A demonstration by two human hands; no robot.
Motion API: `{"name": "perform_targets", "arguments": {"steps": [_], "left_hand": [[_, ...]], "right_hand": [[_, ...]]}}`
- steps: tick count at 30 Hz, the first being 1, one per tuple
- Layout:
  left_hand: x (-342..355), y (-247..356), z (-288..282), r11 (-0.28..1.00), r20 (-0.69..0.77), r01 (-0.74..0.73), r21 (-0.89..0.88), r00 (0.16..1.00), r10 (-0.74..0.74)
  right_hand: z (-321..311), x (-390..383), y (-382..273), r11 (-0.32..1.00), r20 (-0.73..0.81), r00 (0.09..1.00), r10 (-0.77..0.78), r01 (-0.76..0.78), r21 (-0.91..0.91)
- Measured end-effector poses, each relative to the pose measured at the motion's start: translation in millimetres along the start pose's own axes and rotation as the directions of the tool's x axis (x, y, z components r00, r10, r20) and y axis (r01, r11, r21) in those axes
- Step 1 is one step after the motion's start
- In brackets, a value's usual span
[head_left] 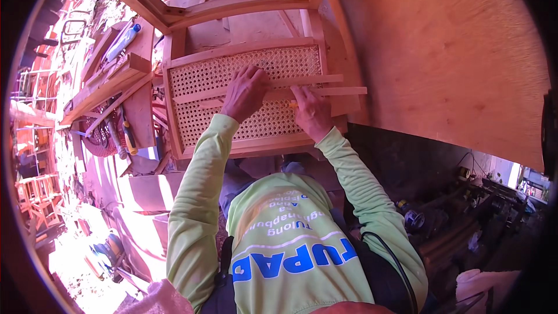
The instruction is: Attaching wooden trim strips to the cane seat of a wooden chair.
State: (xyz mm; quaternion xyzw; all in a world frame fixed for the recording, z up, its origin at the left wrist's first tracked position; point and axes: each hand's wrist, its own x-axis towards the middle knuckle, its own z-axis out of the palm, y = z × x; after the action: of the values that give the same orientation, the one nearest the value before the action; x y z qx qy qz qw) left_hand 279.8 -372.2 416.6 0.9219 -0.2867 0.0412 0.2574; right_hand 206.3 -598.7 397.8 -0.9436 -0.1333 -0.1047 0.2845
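The left hand (245,94) lies flat on a thin wooden strip (302,81), fingers spread open and pressing down rather than gripping. That strip runs across a cane-webbed panel (203,75) set in a pale wooden frame (171,110) of a chair part. The right hand (311,113) rests just beside it, lower on the panel, its fingers curled around a small orange pencil-like tool (292,104) whose tip touches the webbing near a 2nd strip (343,91); this 2nd strip lies just below the first, and its right end reaches past the frame. Both sleeves are light green.

Behind the panel stands more bare chair framing (244,4), and to the right leans a large plywood sheet (453,52). On the left, a blue-capped bottle (123,40) lies on stacked timber (110,84), with a yellow-handled tool (129,136) hanging below it — the area there is blurred.
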Motion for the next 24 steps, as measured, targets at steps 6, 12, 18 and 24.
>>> {"name": "perform_targets", "arguments": {"steps": [6, 12, 18, 24], "left_hand": [[-9, 40, -28, 0.992, -0.29, -0.092, -0.089, 0.955, 0.063], [-69, 107, -51, 0.85, -0.603, 0.183, -0.495, 0.631, -0.487], [-65, 111, -31, 0.074, 0.069, 0.214, -0.974, 0.59, -0.804], [-34, 145, -59, -0.022, -0.069, -0.129, -0.991, 0.663, -0.746]], "right_hand": [[-25, -5, 9, 0.98, 0.072, 0.996, -0.052, 0.065, -0.19], [-95, 3, -13, 0.982, 0.135, 0.99, -0.029, 0.054, -0.183], [-127, 13, -28, 0.991, 0.12, 0.991, -0.061, 0.074, -0.111], [-128, 13, -77, 0.981, 0.112, 0.983, -0.147, 0.131, 0.141]]}}
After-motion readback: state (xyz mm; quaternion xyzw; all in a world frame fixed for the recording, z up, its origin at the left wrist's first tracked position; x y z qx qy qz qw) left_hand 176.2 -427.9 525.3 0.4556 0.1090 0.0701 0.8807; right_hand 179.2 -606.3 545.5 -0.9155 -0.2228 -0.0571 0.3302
